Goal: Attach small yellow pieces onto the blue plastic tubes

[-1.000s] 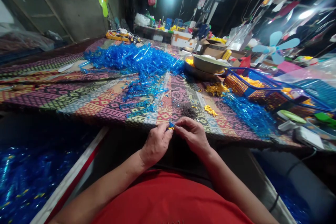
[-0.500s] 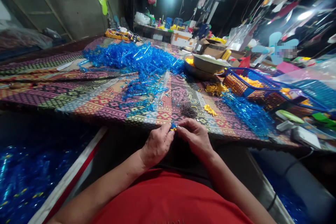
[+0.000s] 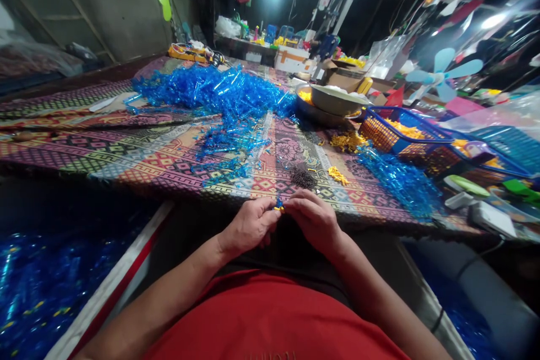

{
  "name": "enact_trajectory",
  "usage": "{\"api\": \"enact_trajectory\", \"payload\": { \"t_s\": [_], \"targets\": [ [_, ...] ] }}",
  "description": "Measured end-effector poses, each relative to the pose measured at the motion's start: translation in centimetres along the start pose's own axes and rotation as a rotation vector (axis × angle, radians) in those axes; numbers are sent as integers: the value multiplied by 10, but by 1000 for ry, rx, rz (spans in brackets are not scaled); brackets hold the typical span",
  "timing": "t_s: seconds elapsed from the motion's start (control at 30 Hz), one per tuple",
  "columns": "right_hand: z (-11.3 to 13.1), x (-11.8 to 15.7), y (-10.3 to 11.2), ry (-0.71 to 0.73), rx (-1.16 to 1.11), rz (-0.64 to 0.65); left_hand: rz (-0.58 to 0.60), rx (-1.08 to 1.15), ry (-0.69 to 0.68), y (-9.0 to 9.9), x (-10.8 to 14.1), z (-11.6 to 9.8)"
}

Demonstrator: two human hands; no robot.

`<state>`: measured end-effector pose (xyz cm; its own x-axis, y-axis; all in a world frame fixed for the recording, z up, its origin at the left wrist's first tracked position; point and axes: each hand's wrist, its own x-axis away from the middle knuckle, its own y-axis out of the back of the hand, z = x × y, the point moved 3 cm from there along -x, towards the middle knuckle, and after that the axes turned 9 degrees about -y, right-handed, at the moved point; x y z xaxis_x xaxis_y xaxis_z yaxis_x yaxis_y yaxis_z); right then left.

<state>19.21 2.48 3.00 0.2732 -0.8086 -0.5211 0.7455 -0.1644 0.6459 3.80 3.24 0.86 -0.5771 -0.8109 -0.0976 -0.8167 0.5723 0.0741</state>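
Head view: a small piece (image 3: 279, 206), blue and shiny on its upper part with short yellow bits below, sits between the two hands at the near edge of the patterned cloth (image 3: 139, 163). Its blue part points up and away from the body, toward the table; the yellow runs roughly crosswise, from one hand to the other. The long axis seems to follow the blue part, though the piece is too small and covered to be sure. The left hand (image 3: 250, 226) pinches it between thumb and forefinger; the right hand (image 3: 315, 218) has its thumb and fingertips drawn together at its other side. Just beyond the hands lie a dark heap of tiny parts (image 3: 302, 176) and, to its right, a small yellow pile (image 3: 337, 175).
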Motion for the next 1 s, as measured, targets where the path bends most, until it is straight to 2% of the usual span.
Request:
{"api": "enact_trajectory", "payload": {
  "t_s": [0.17,0.27,0.37,0.47,0.63,0.8,1.0],
  "targets": [
    [-2,1,0,61,10,5,9,14,12,-2,-2,0],
    [-2,1,-1,92,22,-11,2,69,65,-3,-4,2],
    [0,2,1,60,29,-135,-41,188,95,-4,-7,4],
    [4,4,3,34,13,-224,-78,234,42,-4,-8,3],
    [3,9,-4,71,68,-132,-65,248,36,-7,-9,1],
    [2,9,-6,126,135,-117,-58,193,17,-7,-8,2],
    [7,11,-8,108,156,-84,-123,117,0,-11,-5,2]
  ]
}}
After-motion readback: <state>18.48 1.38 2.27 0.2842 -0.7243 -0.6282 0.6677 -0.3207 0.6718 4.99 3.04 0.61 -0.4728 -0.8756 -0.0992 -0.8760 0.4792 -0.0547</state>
